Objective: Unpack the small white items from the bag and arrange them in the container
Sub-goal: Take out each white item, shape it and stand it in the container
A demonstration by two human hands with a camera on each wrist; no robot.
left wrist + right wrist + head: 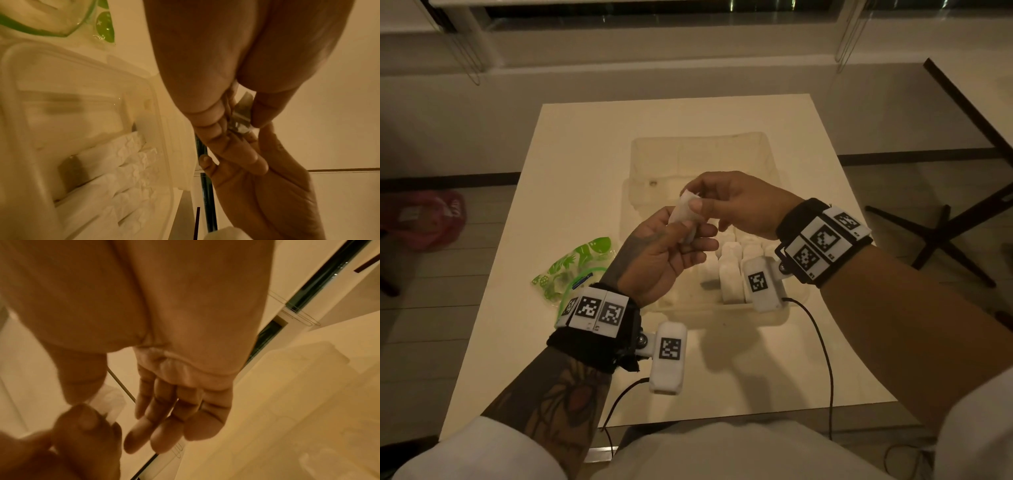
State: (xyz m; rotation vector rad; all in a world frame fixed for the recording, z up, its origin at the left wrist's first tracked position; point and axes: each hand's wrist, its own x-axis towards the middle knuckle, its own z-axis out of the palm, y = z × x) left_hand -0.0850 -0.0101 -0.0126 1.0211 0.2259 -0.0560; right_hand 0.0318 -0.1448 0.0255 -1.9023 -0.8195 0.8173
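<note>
Cream matte square surface (585, 144) on pale floor beneath a window, clear plastic container (647, 161) of crinkled white packets (729, 274), green-printed bag (571, 267) beside, left hand (661, 253) and right hand (736, 202) each in a pinching grip on one white packet (685, 209).

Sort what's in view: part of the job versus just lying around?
Job: white packet pinched by left hand and right hand; clear container; packets already inside; green-printed bag.
Lying about: red bag on floor; chair base.

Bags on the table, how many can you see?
1: the green-printed clear bag lies on the table, left of the container, partly hidden behind the left wrist band. Another could be underneath.
</note>
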